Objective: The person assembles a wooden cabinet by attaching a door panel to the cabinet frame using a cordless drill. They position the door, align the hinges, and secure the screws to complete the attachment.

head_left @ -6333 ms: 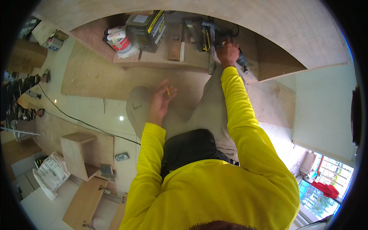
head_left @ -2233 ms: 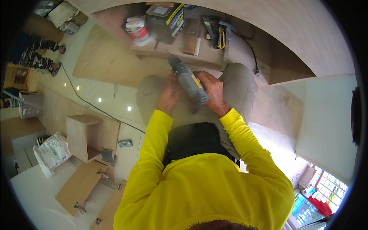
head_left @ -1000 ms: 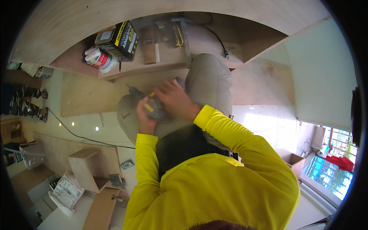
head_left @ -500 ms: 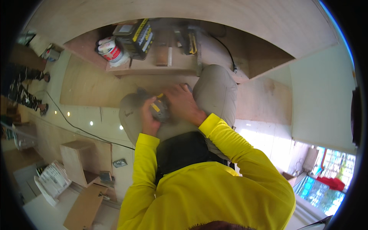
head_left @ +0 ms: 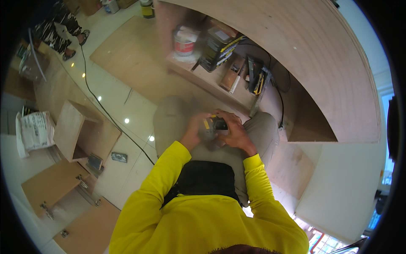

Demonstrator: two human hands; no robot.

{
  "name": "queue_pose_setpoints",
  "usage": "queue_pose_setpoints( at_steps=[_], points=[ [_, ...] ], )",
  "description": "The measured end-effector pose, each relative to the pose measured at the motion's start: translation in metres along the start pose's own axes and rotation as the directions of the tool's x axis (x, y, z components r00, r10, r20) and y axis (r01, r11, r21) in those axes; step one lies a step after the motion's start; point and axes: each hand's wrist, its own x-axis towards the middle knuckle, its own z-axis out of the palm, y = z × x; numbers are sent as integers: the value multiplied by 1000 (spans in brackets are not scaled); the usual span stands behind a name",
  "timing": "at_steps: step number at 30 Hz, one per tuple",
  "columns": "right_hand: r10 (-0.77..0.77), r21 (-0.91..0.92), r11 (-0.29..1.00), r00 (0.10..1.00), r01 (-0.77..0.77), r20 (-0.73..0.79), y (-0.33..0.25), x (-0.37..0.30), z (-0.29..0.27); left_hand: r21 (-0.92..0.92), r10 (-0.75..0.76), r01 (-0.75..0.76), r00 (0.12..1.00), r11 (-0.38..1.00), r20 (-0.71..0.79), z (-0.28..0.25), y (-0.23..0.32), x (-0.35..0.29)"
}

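Above my lap, between my knees, I have a black-and-yellow power tool in both hands; it is blurred and its exact kind is hard to make out. My left hand is closed around its left side. On the right side, my right hand curls its fingers over a black block-like part of the tool, with the thumb lower down. The tool's far end is smeared and partly hidden by my fingers.
Ahead stands a wooden cabinet whose shelf holds a white tub with a red label, a black-and-yellow tin and a wooden hand plane. A cable crosses the floor at left, near a wooden box. Another person's legs are far left.
My view has swung to the right-tilted cabinet, so the scene shifts and rotates. My right hand has moved from the tool's top to its right side; the left hand keeps hold.
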Motion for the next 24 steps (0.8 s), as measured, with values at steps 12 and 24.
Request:
queue_pose_setpoints(
  at_steps=[12, 24],
  points=[
    [-468, -738, 588, 884, 331, 24, -65, 135, -49, -58, 19, -19, 1000, 998, 0, 7, -3, -3],
    [-236, -892, -180, 862, 415, 449, 21, 293, -62, -30, 12, -11, 999, 999, 42, 11, -11, -5]
  ],
)
